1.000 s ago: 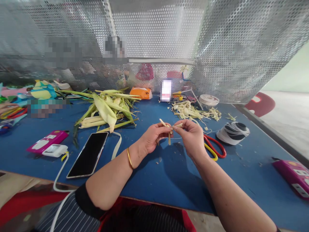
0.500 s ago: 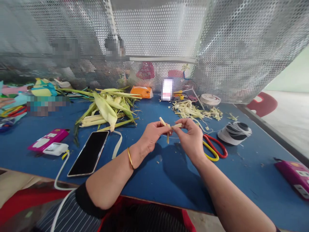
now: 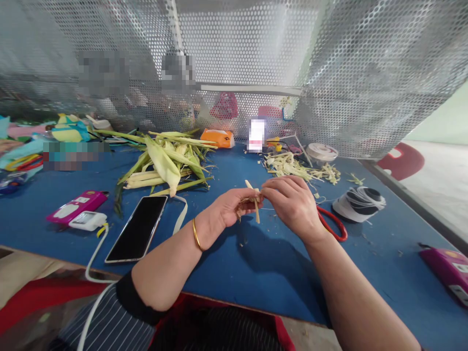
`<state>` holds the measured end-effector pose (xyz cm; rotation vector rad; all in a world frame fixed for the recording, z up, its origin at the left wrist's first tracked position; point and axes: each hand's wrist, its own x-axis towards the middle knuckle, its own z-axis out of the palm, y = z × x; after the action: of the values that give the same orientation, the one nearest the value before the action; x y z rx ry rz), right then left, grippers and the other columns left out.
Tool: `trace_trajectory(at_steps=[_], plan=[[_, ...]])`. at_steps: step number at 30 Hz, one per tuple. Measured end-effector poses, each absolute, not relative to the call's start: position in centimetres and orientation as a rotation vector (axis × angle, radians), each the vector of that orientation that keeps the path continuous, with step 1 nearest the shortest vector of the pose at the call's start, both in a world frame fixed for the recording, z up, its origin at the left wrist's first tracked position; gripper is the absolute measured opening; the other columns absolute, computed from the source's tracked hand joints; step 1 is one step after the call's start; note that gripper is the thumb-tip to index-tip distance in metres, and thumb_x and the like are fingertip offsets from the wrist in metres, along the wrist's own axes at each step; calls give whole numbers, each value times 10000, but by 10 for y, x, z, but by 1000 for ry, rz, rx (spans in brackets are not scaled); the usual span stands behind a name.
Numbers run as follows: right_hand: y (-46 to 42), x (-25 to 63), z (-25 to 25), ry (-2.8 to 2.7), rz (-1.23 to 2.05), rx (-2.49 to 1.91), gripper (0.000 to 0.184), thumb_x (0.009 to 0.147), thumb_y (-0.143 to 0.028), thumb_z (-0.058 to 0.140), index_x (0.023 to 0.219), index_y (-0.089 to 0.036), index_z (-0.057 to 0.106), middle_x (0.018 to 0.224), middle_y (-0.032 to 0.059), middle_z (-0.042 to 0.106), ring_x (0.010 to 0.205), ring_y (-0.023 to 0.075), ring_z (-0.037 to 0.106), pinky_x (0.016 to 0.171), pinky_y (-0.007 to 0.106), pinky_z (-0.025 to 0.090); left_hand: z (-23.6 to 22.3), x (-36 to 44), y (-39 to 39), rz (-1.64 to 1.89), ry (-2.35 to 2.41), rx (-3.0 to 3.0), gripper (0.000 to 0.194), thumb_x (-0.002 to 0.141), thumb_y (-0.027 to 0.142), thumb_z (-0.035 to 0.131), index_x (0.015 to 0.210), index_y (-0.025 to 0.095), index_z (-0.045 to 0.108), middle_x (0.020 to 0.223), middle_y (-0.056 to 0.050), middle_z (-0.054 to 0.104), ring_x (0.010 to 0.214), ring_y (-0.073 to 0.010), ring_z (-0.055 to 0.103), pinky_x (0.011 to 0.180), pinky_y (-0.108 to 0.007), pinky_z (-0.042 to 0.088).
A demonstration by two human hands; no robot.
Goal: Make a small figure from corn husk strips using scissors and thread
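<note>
Left of the spool [image 3: 360, 204], my left hand [image 3: 233, 207] pinches the strips [image 3: 257, 207]; my right hand [image 3: 294, 204] meets them, its pinch hidden. Scissors [image 3: 337, 228] lie beside the spool.

Pale, narrow husk strips [image 3: 257, 212] are pinched between the left hand [image 3: 234, 204] and right hand [image 3: 293, 205]. One free end sticks out below the fingers.

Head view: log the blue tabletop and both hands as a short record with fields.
surface: blue tabletop
left hand: pinching pale strips
right hand: fingertips at the strips, grip hidden
left side: phone, screen up and dark; husk pile beyond
right side: red handle, partly hidden by the hand; spool beside it
far side: orange packet; pale scraps
</note>
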<state>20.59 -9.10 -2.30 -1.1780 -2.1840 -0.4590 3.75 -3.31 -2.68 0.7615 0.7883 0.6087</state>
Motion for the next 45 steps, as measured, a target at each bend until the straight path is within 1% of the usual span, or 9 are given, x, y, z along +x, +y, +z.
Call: trace_trajectory(at_steps=[6, 12, 18, 22, 27, 31, 35, 40, 45], plan=[[-89, 209, -18, -2162, -207, -1263, 238, 957, -229, 473, 851, -227, 687, 772, 45, 682, 758, 199, 586, 790, 344, 391, -24, 36, -34, 689, 744, 1037, 142, 603, 179, 770, 687, 132, 665, 678, -24, 660, 671, -133, 621, 741, -282, 482], [-90, 209, -17, -1922, 308, -1379, 158, 867, -207, 542, 765, -222, 662, 755, 7, 694, 708, 171, 597, 677, 284, 403, -22, 35, -34, 779, 712, 1316, 188, 602, 216, 775, 739, 138, 671, 674, -9, 652, 665, -133, 605, 724, -293, 469], [-87, 206, -21, -1516, 750, -1378, 127, 755, -307, 613, 706, -194, 644, 627, -3, 668, 623, 159, 593, 641, 298, 430, -25, 39, -40, 904, 867, 1663, 116, 676, 235, 711, 766, 162, 705, 743, -22, 693, 698, -149, 613, 689, -268, 459], [-84, 200, -26, -1276, 911, -1291, 164, 688, -338, 679, 672, -191, 608, 563, -11, 638, 556, 144, 573, 609, 299, 450, -23, 41, -45, 1006, 969, 1856, 65, 716, 220, 674, 748, 186, 719, 791, -34, 722, 775, -180, 640, 767, -279, 466], [-85, 196, -29, -1064, 1076, -1193, 205, 652, -344, 729, 656, -177, 609, 558, -17, 606, 498, 116, 531, 565, 284, 452, -21, 42, -48, 1065, 1048, 1961, 44, 708, 235, 697, 731, 212, 726, 783, -47, 718, 761, -196, 616, 792, -301, 448], [-86, 197, -31, -990, 1189, -1139, 225, 661, -349, 756, 686, -170, 622, 599, -6, 599, 522, 113, 521, 541, 267, 434, -22, 41, -46, 1047, 1007, 1874, 50, 694, 247, 705, 712, 203, 720, 720, -28, 697, 699, -175, 603, 709, -274, 442], [-87, 194, -30, -1096, 1098, -1125, 207, 739, -373, 707, 738, -176, 643, 586, -22, 574, 523, 111, 502, 547, 261, 424, -24, 41, -43, 943, 949, 1575, 103, 673, 260, 719, 702, 162, 703, 664, -17, 669, 629, -148, 580, 624, -260, 435], [-90, 190, -24, -1484, 688, -1246, 124, 807, -308, 642, 858, -204, 687, 702, 0, 669, 661, 158, 598, 667, 298, 472, -23, 39, -39, 837, 884, 1166, 107, 673, 222, 718, 626, 136, 677, 642, -42, 654, 624, -140, 586, 691, -297, 471], [-92, 194, -23, -1667, 233, -1316, 141, 862, -250, 572, 801, -241, 699, 840, 24, 708, 816, 191, 636, 761, 318, 466, -26, 35, -34, 684, 765, 984, 159, 659, 259, 784, 684, 131, 694, 710, -46, 669, 670, -126, 600, 734, -280, 466]])
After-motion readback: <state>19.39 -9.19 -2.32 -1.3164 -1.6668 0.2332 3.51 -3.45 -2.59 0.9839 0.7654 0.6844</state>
